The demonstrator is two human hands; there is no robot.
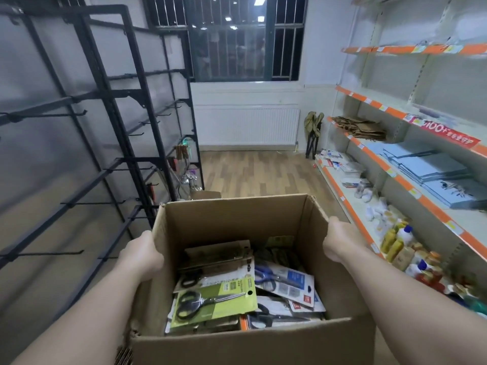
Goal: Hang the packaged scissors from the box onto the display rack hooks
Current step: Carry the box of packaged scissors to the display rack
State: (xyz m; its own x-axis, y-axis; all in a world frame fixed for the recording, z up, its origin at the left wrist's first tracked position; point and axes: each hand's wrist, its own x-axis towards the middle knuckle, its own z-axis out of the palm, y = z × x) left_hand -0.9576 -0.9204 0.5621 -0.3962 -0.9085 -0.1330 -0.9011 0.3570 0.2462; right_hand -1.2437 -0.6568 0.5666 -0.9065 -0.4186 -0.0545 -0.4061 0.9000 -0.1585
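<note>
An open cardboard box (232,219) is held up in front of me between both hands. My left hand (142,255) grips its left wall and my right hand (340,242) grips its right wall; the fingers of both are hidden behind the cardboard. Inside lie several packaged scissors: a green card with black-handled scissors (213,302) on top at the left, and a white card with blue-handled scissors (286,279) at the right. The black display rack (110,106) with long bare hooks stands along the left wall.
A few items hang low at the rack's far end (181,164). Orange-edged store shelves (395,180) with bottles, paper bags and blue sheets line the right side. Wood floor (258,172) runs ahead to a radiator and barred window.
</note>
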